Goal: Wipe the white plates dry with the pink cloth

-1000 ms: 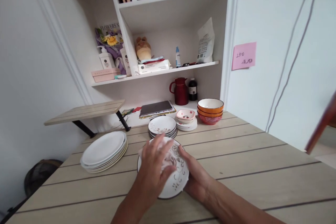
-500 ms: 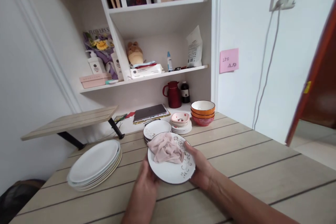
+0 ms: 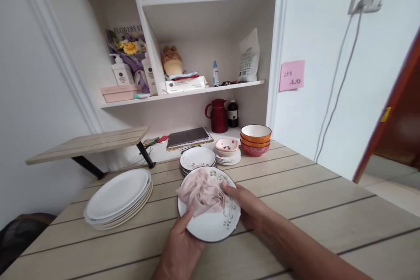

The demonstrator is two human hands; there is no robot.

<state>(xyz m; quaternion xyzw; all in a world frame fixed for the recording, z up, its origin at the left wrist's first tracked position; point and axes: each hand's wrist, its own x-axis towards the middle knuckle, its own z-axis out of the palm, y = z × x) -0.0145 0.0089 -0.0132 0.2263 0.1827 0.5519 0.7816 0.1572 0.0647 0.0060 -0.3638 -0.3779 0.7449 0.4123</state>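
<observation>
A white plate (image 3: 210, 226) with a dark rim and a grey-brown floral pattern is held between both hands above the table. On it lies a crumpled pale pink cloth (image 3: 204, 192). My left hand (image 3: 183, 241) grips the lower left rim, its thumb on top beside the cloth and its fingers hidden underneath. At the right rim, my right hand (image 3: 246, 204) is closed on the plate, thumb over the pattern. Just behind stands a stack of similar patterned plates (image 3: 198, 157), partly covered by the held one.
Several large white plates (image 3: 118, 194) are stacked at left, under a small raised shelf (image 3: 88, 142). Behind are small dishes (image 3: 227, 145) on saucers (image 3: 229, 160), orange and red bowls (image 3: 256, 141), a laptop (image 3: 187, 137), a red jug (image 3: 218, 116) and a dark bottle (image 3: 232, 113).
The plate and cloth have come slightly left and nearer. My left thumb has moved from the plate's side onto its top near the cloth. The camera view has shifted a little.
</observation>
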